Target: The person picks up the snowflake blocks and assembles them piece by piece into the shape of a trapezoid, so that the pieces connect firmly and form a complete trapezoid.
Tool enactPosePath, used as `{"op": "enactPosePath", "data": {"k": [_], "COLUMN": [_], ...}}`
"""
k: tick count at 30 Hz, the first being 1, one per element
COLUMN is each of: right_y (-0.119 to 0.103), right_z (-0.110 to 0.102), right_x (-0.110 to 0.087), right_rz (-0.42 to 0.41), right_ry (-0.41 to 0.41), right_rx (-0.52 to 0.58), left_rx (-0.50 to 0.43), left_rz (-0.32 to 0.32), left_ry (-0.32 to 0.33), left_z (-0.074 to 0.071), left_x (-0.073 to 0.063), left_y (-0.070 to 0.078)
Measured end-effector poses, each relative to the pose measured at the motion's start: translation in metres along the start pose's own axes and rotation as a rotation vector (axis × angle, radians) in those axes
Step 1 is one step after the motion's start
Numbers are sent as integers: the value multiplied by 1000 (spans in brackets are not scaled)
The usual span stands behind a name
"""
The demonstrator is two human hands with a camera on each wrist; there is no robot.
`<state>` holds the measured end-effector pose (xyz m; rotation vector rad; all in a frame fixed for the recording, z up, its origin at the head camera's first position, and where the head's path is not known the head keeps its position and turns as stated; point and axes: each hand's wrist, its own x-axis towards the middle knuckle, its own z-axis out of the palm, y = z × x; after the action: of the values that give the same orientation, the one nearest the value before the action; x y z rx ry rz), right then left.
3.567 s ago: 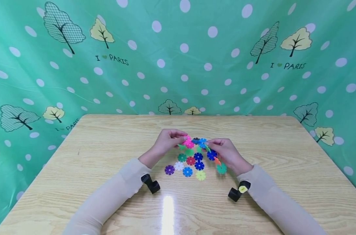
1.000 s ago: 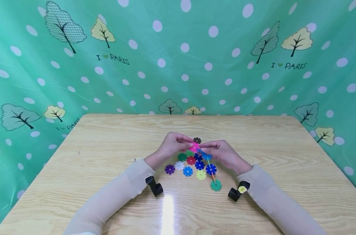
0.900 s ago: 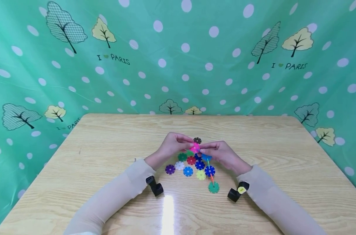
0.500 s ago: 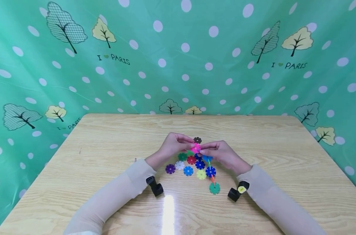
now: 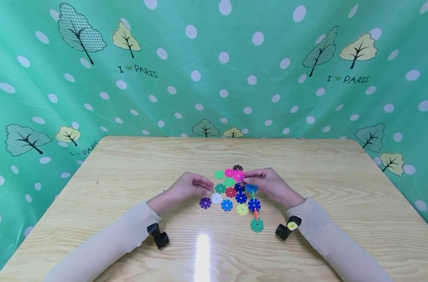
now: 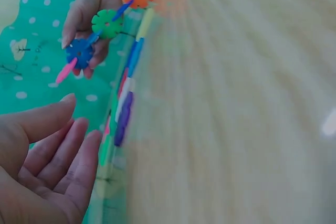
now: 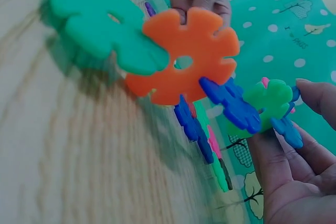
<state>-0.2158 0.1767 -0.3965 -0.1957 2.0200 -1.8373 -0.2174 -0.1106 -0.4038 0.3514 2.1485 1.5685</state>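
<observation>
My right hand (image 5: 272,186) pinches the disc chain (image 5: 254,205) near its 12 o'clock end, tail toward 6 over the desk (image 5: 136,166); left hand (image 5: 184,190) loose, empty. Probably light, stiff; joints may pop, pinch beside them.

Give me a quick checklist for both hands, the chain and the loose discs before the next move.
1. Right hand has the chain: ok, fingers on its blue disc.
2. Left hand free: ok, fingers relaxed, nothing between them.
3. Chain in one piece: ok, linked from the pink disc to the green end disc.
4. Pink disc fully seated in its slot: cannot tell, joint too small to judge.
5. Green end disc off the table: cannot tell, no clear gap or contact shows.
6. Black disc fully visible from the head camera: not ok, the chain's pink disc partly covers it.
</observation>
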Motion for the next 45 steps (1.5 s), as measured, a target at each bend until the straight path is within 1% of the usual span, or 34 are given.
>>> {"op": "enactPosePath", "data": {"k": [2,6,10,12,18,22,26,29,33,38,45], "right_y": [0,1,2,2,2,3,3,3,1,0,2], "right_z": [-1,-2,-3,-3,-3,-3,-3,-3,-3,-3,-4], "right_x": [0,-1,-1,-1,1,1,1,1,1,1,1], "right_rz": [7,13,10,7,7,1,1,-8,-15,-19,-27], "right_ry": [6,8,7,4,1,-4,-10,-16,-18,-27,-56], "right_rx": [-1,1,-3,-8,-16,-14,-4,-20,-42,-29,1], "left_rx": [18,74,156,189,275,316,326,324,315,298,287], "left_rz": [0,24,57,72,132,153,156,160,162,165,159], "left_ry": [-26,-75,-122,-135,-136,-131,-145,-156,-141,-110,-104], "left_z": [-3,-7,-8,-9,-9,-9,-9,-10,-12,-14,-16], "left_x": [-5,-11,-15,-16,-16,-16,-15,-15,-12,-8,-3], "left_y": [-4,-10,-12,-12,-12,-12,-11,-12,-13,-14,-14]}}
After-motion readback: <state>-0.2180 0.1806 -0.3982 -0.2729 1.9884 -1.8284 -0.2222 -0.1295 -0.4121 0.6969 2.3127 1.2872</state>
